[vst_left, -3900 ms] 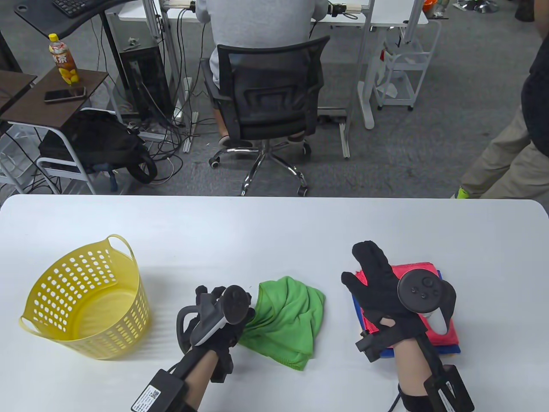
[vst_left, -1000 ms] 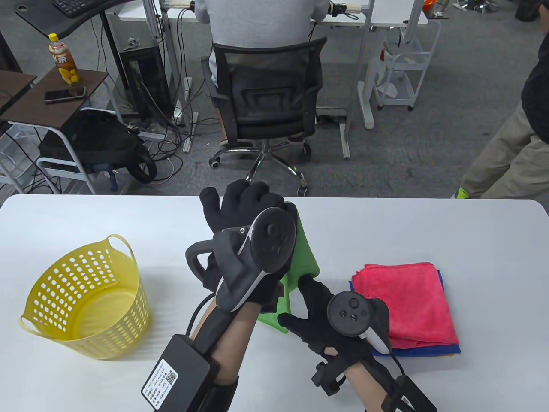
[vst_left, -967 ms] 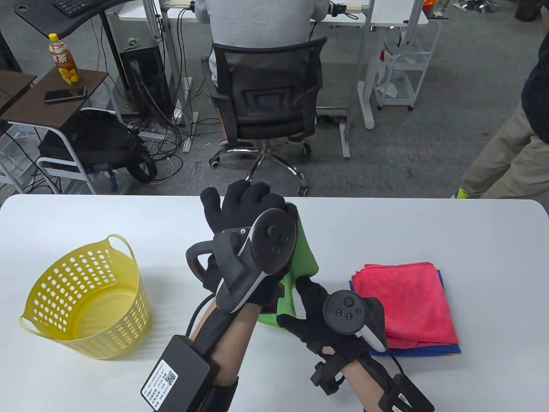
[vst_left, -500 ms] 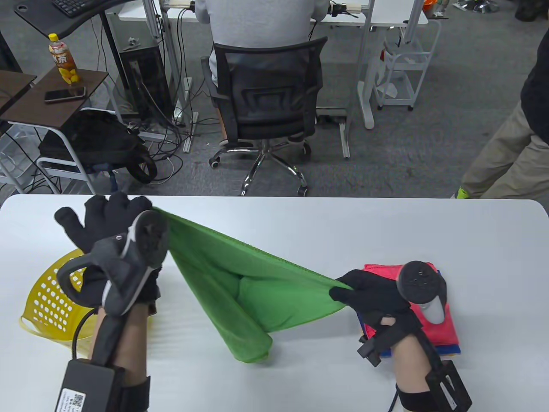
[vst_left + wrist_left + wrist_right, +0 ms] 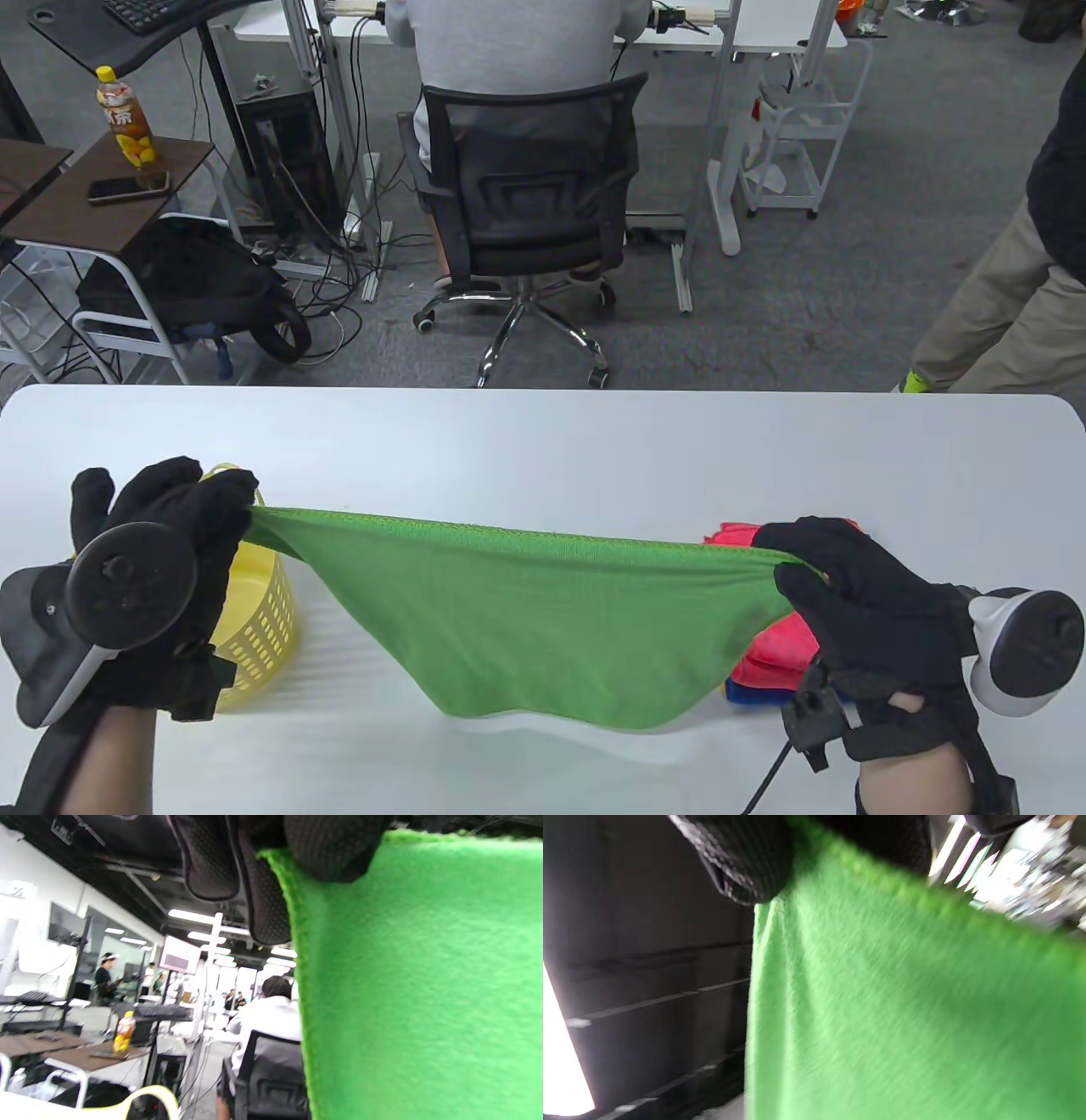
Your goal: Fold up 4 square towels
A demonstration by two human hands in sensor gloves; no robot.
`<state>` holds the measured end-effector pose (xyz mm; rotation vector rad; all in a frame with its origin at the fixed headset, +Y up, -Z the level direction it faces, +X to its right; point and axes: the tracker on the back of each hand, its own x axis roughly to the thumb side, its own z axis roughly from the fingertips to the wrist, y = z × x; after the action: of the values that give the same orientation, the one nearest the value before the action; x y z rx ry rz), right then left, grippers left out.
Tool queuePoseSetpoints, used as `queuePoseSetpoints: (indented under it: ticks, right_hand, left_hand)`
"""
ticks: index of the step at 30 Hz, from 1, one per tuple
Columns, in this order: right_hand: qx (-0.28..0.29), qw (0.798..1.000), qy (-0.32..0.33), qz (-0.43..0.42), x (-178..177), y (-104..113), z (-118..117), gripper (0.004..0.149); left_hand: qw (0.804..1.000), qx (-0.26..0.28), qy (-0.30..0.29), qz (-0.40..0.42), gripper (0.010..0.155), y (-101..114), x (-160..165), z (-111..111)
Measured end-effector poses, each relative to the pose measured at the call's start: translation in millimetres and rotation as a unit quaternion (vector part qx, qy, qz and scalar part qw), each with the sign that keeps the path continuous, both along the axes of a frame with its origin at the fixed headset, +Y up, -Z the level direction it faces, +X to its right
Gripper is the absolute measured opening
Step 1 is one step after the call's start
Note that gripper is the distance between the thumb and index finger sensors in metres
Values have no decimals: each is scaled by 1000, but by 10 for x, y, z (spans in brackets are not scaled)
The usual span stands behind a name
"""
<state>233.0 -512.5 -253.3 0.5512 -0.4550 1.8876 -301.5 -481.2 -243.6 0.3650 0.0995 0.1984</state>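
1. Left hand point(image 5: 157, 543) up near the tabletop's left edge, grip pinched on one top corner of the green towel point(image 5: 543, 628); fingers point(image 5: 263, 899) clamped over the towel's hem in the left wrist view.
2. Right hand point(image 5: 865, 603) up near the right side of the tabletop, grip pinched on the other top corner; dark glove over the cloth's top edge in the blurred right wrist view.
3. Green towel stretched taut along its top hem between both hands, held above the tabletop point(image 5: 543, 441), sagging in a rounded belly toward the front edge, its shadow just below it on the white surface.
4. Yellow basket point(image 5: 254, 620) at the left end of the tabletop, partly hidden behind the left hand and the towel's left corner.
5. Red towel point(image 5: 776, 649) folded at the right side, on top of a blue towel point(image 5: 747, 692), both mostly hidden behind the green towel and right hand.
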Motion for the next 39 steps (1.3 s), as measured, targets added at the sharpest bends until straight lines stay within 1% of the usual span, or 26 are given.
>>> queuePoseSetpoints:
  ticks: [1,2,3,4,6,7,8,9,10,12,14,15,16,17,18,19,21,23,24,25,27,29,31,33,36,39]
  right_hand:
    - [-28,998,-42,47,-51,-10,-142,41]
    - [-46,994,-67,79,-96,-32,-245,41]
    - [-65,986,-105,114,-186,-95,-430,40]
    - [-82,980,-123,135,-261,-156,-592,40]
    - [-93,976,-143,139,-340,-252,-804,40]
    - [-86,976,-151,132,-352,-267,-853,40]
    - [-70,977,-161,118,-353,-266,-887,40]
    - [-50,979,-173,98,-334,-238,-880,40]
    - [-32,982,-171,77,-308,-211,-853,40]
    - [10,986,-165,-6,-201,-137,-721,41]
    - [32,986,-164,-20,-111,-118,-608,40]
    - [46,985,-164,-12,-52,-148,-531,40]
    - [48,985,-164,8,-4,-223,-457,40]
    - [44,986,-160,24,14,-287,-417,40]
    - [36,987,-146,57,27,-404,-360,40]
    - [28,987,-134,84,23,-493,-326,40]
    - [-13,979,-94,181,-3,-796,-218,41]
    - [-61,960,-59,267,-46,-1194,-86,41]
    - [-80,948,-38,307,-64,-1380,-21,42]
    - [-104,931,-17,349,-80,-1598,59,42]
    - [-140,904,-12,403,-90,-1882,203,43]
    - [-170,887,-18,430,-114,-2108,350,44]
    - [-195,869,-1,455,-139,-2215,440,44]
    - [-202,856,3,476,-164,-2252,484,45]
    - [-186,857,-29,479,-171,-2196,477,45]
    - [-188,865,-54,463,-158,-2110,382,43]
  left_hand:
    - [1000,-18,13,2,41,-59,-22,-96]
    - [999,-28,28,-1,42,-110,-25,-184]
    - [997,-37,59,-16,42,-168,-19,-320]
    - [995,-40,86,-40,42,-220,-4,-457]
    - [988,-36,129,-81,42,-250,38,-638]
    - [985,-27,142,-92,42,-243,58,-680]
    - [985,-2,148,-94,42,-196,94,-711]
    - [985,24,148,-89,42,-117,125,-705]
    - [985,43,145,-81,42,-62,142,-677]
    - [987,114,108,-43,42,136,182,-494]
    - [986,150,62,-35,42,221,203,-307]
    - [984,168,33,-43,41,231,212,-176]
    - [982,179,13,-59,41,188,221,-21]
    - [982,175,5,-69,41,124,231,82]
    - [983,162,-6,-83,41,0,251,210]
    - [984,144,-15,-100,41,-124,255,285]
    - [987,75,-31,-142,40,-509,266,445]
    - [982,3,-42,-184,41,-993,275,573]
    - [979,-32,-42,-197,41,-1210,278,624]
    - [974,-74,-48,-211,41,-1485,280,688]
    - [963,-138,-62,-222,41,-1858,294,775]
    - [956,-184,-79,-216,41,-2156,326,864]
    - [946,-214,-85,-227,41,-2315,372,908]
    - [940,-218,-84,-248,41,-2367,427,916]
    - [946,-200,-72,-247,41,-2309,472,866]
    - [948,-174,-54,-260,41,-2250,501,765]
